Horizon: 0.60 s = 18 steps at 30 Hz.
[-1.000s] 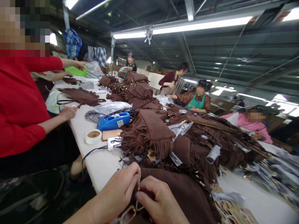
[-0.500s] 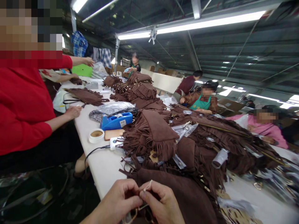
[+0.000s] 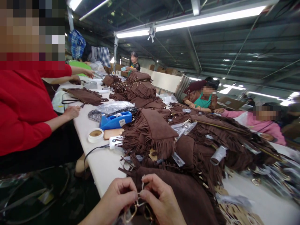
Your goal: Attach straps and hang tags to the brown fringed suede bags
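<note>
At the bottom centre, my left hand (image 3: 122,195) pinches a thin white string (image 3: 138,194). Close beside it on the right, my right hand (image 3: 159,197) is also closed on the string, thumb and forefinger together. Gold-coloured metal rings (image 3: 131,214) hang just below my fingertips, partly hidden by the hands. Under and behind my hands lies a dark brown suede-like bag (image 3: 178,190). A fringed brown bag (image 3: 159,125) rests on the pile beyond it.
A blue tape dispenser (image 3: 116,121), a tape roll (image 3: 95,135) and a white corded device (image 3: 114,142) stand on the white table (image 3: 105,170). Tags (image 3: 241,212) lie at right. A person in red (image 3: 21,109) stands left; others work across the table.
My hands have drawn slightly apart, showing more string between them. The person in pink has an arm stretched further left, and the green item at the back left has changed shape.
</note>
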Motion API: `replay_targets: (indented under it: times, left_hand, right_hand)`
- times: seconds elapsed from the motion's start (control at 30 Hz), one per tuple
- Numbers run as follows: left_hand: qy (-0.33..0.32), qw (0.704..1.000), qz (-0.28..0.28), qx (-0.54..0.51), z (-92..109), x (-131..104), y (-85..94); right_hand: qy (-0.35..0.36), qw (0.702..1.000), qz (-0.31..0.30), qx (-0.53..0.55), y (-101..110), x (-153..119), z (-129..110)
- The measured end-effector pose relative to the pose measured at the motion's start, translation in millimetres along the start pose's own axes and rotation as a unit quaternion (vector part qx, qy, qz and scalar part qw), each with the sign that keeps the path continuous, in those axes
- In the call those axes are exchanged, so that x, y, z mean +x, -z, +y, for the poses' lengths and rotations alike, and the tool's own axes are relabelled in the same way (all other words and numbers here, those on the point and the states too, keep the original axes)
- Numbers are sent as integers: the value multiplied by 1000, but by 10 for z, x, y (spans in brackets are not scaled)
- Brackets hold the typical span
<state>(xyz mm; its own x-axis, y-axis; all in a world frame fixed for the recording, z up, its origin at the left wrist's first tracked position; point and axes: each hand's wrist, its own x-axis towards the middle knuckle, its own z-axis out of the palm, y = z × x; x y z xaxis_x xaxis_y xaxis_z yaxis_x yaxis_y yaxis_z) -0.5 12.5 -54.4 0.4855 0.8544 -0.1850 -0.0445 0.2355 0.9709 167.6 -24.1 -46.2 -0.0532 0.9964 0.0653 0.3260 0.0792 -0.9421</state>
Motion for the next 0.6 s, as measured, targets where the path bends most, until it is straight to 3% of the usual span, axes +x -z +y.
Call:
replay_targets:
  times: [0.1,0.2,0.33,0.47,0.6]
  left_hand:
    - [10,997,-20,-71,-76,9,20]
    - [21,985,-75,-154,-120,0,22]
    - [27,969,-113,-217,-52,-39,13]
    - [25,959,-99,-262,33,-59,27]
    - [23,958,-82,-274,-15,-36,56]
  right_hand:
    - [5,1000,9,-12,-15,5,18]
    - [14,998,10,-58,-42,16,-10]
    - [45,995,3,-90,14,-18,-133]
    - [72,988,-45,-132,238,-196,-145]
    - [155,965,-133,-162,438,-412,78]
